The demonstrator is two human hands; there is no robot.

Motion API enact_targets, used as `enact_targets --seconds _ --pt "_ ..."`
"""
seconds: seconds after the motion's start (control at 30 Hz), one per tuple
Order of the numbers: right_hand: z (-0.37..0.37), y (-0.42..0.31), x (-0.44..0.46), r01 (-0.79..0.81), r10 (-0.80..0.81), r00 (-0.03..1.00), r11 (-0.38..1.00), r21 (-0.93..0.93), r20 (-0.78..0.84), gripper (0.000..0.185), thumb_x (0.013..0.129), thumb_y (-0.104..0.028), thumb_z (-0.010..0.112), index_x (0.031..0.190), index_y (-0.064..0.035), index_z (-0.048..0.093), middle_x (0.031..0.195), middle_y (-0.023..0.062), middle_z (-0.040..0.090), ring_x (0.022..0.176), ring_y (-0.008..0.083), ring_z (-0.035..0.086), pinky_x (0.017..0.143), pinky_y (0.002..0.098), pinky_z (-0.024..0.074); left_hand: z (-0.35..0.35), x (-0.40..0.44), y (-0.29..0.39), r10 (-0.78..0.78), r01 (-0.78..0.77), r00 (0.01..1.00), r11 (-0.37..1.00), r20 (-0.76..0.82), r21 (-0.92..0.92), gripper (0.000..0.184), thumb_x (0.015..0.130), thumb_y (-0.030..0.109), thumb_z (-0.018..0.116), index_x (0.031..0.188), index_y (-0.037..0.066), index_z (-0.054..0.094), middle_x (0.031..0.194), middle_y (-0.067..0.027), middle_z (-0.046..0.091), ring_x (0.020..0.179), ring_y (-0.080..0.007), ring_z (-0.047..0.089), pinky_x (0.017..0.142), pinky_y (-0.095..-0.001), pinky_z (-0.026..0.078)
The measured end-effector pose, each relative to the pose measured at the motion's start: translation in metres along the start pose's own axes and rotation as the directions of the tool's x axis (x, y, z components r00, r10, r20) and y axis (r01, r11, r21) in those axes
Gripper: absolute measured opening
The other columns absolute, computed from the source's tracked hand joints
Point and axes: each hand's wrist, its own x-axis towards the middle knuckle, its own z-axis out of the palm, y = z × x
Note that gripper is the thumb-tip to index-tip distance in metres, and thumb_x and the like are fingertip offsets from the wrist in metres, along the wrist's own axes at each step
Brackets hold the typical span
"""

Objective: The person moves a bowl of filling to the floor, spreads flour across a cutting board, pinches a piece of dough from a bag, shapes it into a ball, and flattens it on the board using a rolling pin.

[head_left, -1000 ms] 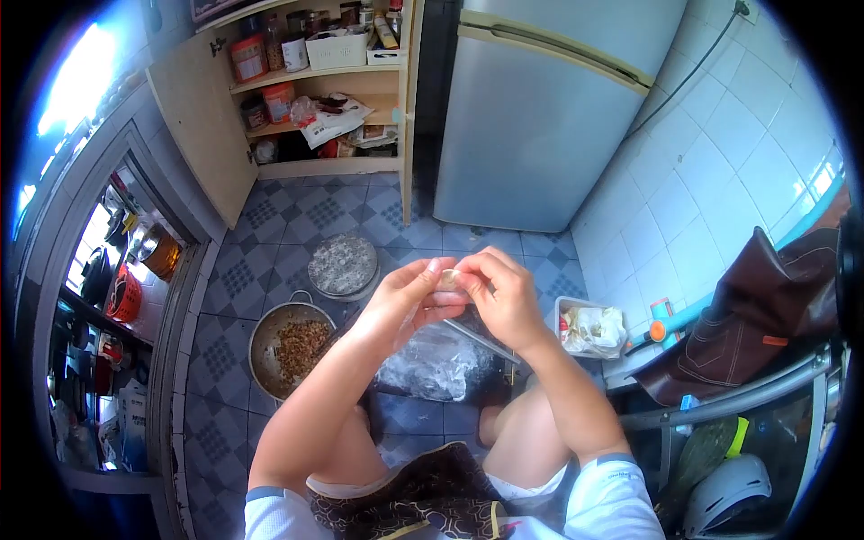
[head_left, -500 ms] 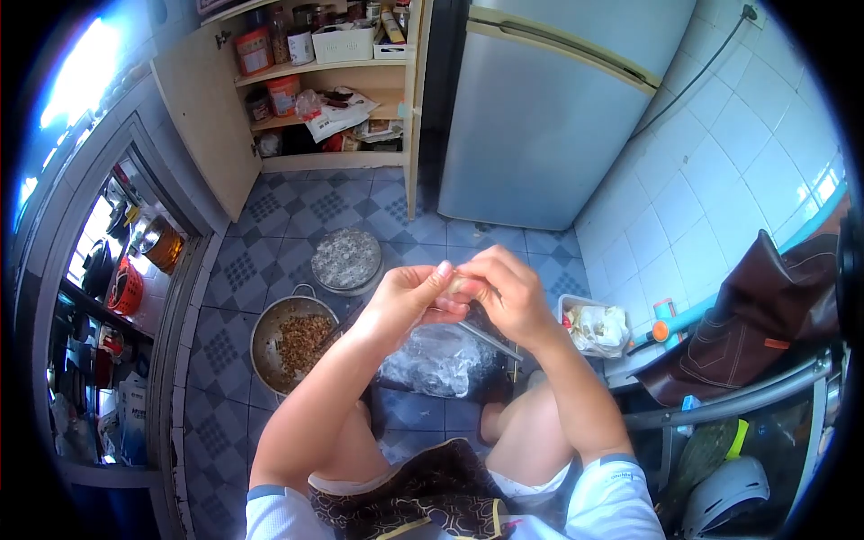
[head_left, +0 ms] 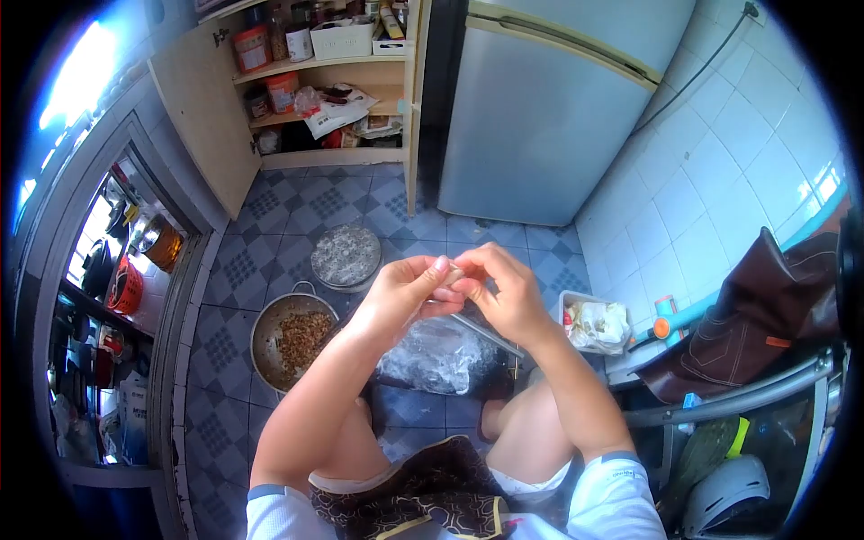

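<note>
Above the floured board (head_left: 432, 358), my left hand (head_left: 402, 292) and my right hand (head_left: 506, 295) meet fingertip to fingertip. Between them they pinch a small pale dumpling (head_left: 455, 276), mostly covered by the fingers. Both hands are closed on it. Left of the board stands a metal pan (head_left: 258, 346) with brown chopped filling (head_left: 304, 344). Beyond my left hand lies a round, flour-dusted tray (head_left: 346, 256). A thin straight rod (head_left: 490, 334), partly hidden by my right hand, lies along the board's far right side.
A white plastic tub (head_left: 597, 326) with a pale bag inside stands to the right. The refrigerator (head_left: 544, 126) and an open cupboard (head_left: 319, 76) are at the back. A brown leather-like bag (head_left: 720, 328) hangs over a metal frame at right.
The fingers of both hands have shifted slightly around the dumpling, with the right fingertips moving along its edge. The surroundings stay as they were.
</note>
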Motion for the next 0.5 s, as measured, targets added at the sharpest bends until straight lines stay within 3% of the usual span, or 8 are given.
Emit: enact_targets --seconds 0.17,0.27,0.33,0.37,0.4,0.47,0.5 --pt "0.001 0.003 0.001 0.064 -0.065 0.998 0.997 -0.044 -0.011 0.015 0.082 -0.004 0.071 0.094 -0.0023 0.061 0.083 0.0092 0.061 0.072 0.0271 0.063 0.063 0.0333 0.0502 0.006 -0.001 0.0 0.045 -0.044 0.998 0.998 -0.031 0.039 0.037 0.098 0.031 0.06 0.11 -0.003 0.059 0.097 -0.01 0.066 0.085 -0.0146 0.066 0.083 -0.0305 0.058" --pt "-0.001 0.002 0.0 -0.042 0.042 0.999 0.999 -0.003 0.001 0.013 0.084 -0.003 0.07 0.094 -0.0017 0.062 0.081 0.0087 0.063 0.073 0.0225 0.065 0.064 0.0312 0.0509 0.007 -0.001 0.003 0.036 -0.035 0.997 0.999 -0.063 0.019 0.034 0.096 0.028 0.063 0.11 -0.003 0.059 0.097 -0.0102 0.067 0.084 -0.0145 0.066 0.081 -0.03 0.058" --pt "-0.001 0.002 -0.001 -0.242 0.247 0.969 0.94 0.239 0.008 0.009 0.088 -0.004 0.069 0.092 -0.0005 0.062 0.083 0.0059 0.066 0.075 0.0144 0.065 0.066 0.0278 0.052 0.009 -0.001 0.002 0.065 -0.064 0.994 0.998 -0.084 0.024 0.032 0.095 0.025 0.065 0.109 -0.003 0.06 0.096 -0.0105 0.067 0.084 -0.0142 0.066 0.081 -0.029 0.058" --pt "-0.001 0.003 -0.002 -0.244 0.249 0.968 0.94 0.24 0.008 0.009 0.088 -0.004 0.069 0.092 -0.0005 0.062 0.083 0.0059 0.066 0.075 0.0144 0.065 0.066 0.0278 0.052 0.01 -0.001 0.001 0.095 -0.092 0.99 0.995 -0.104 0.028 0.03 0.094 0.022 0.067 0.107 -0.003 0.061 0.095 -0.0108 0.068 0.083 -0.0139 0.066 0.08 -0.0281 0.058" --pt "-0.001 0.004 -0.002 -0.298 0.309 0.95 0.88 0.371 0.032 0.008 0.089 -0.005 0.068 0.092 -0.0003 0.062 0.085 0.0053 0.067 0.076 0.0121 0.065 0.067 0.0268 0.0527 0.013 -0.002 0.002 0.093 -0.09 0.99 0.996 -0.104 0.027 0.03 0.094 0.022 0.067 0.107 -0.003 0.061 0.095 -0.0108 0.068 0.083 -0.0139 0.066 0.08 -0.0281 0.058" --pt "-0.002 0.001 -0.001 -0.37 0.397 0.915 0.743 0.558 0.078 0.01 0.091 -0.007 0.068 0.092 -0.0002 0.062 0.085 0.0049 0.067 0.077 0.0089 0.063 0.067 0.025 0.0537 0.021 -0.006 0.006 0.234 -0.175 0.955 0.941 -0.184 0.288 0.019 0.091 0.012 0.068 0.102 -0.003 0.063 0.092 -0.0098 0.069 0.082 -0.0134 0.067 0.078 -0.0271 0.057" --pt "-0.003 0.002 -0.001 -0.372 0.4 0.913 0.743 0.556 0.077 0.01 0.091 -0.007 0.068 0.092 -0.0002 0.062 0.085 0.0049 0.067 0.077 0.0089 0.063 0.067 0.025 0.0537 0.024 -0.006 0.004 0.231 -0.173 0.956 0.942 -0.182 0.286 0.019 0.091 0.012 0.068 0.102 -0.003 0.063 0.092 -0.0098 0.069 0.082 -0.0134 0.067 0.078 -0.0271 0.057"
